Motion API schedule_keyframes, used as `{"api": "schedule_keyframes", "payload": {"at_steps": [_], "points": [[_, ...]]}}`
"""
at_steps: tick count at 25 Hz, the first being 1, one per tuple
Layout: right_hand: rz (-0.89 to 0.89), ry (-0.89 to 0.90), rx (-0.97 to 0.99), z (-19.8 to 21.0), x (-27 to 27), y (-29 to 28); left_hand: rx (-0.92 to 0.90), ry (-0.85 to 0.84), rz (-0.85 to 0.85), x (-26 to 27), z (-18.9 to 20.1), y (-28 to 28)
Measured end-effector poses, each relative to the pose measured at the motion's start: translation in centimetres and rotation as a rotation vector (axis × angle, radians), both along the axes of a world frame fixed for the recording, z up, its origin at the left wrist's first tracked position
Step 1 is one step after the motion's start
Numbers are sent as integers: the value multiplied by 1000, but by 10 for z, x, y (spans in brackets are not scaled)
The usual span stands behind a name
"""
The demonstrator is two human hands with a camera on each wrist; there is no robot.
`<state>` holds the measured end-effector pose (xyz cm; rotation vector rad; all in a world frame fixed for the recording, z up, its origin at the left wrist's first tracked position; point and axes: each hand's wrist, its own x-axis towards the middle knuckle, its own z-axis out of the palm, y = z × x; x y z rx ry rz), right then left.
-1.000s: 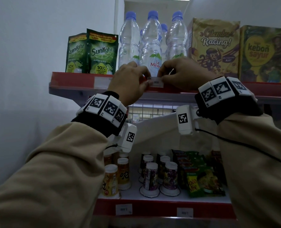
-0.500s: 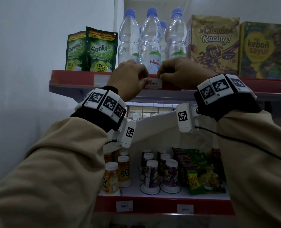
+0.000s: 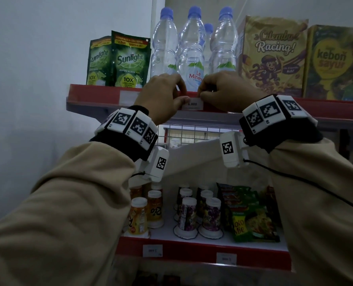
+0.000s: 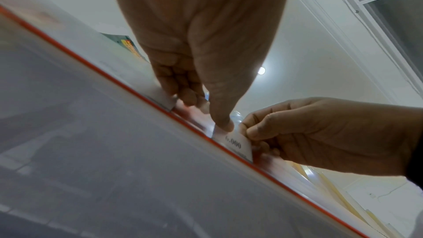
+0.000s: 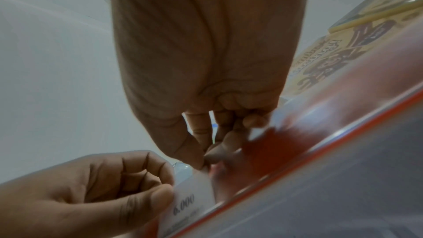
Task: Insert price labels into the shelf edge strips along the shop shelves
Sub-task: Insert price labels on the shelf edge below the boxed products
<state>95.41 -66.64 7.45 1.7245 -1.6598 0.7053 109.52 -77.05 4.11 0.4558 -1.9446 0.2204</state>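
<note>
Label (image 3: 192, 104) at front edge of top shelf, in red strip (image 3: 336, 106), long axis along strip. Left hand (image 3: 163, 96) pinching its left end, right hand (image 3: 223, 89) pinching top right corner. Both hands touching it, one per end; probably seating next.

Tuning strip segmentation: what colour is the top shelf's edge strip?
Red. The edge strip shows best in the head view, with the white price label set against it.

"6.000" on price label (image 3: 192, 104); "Sunlight" on green pouch (image 3: 130, 58)
</note>
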Motion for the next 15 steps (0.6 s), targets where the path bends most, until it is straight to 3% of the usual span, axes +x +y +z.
{"api": "schedule_keyframes", "payload": {"at_steps": [8, 11, 15], "points": [[-15, -24, -37, -4, 2, 4, 23, -17, 8, 5, 0, 2], [15, -54, -88, -10, 8, 4, -32, -23, 12, 9, -1, 1], [-3, -40, -124, -14, 24, -8, -167, -120, 150, 21, 3, -1]]}}
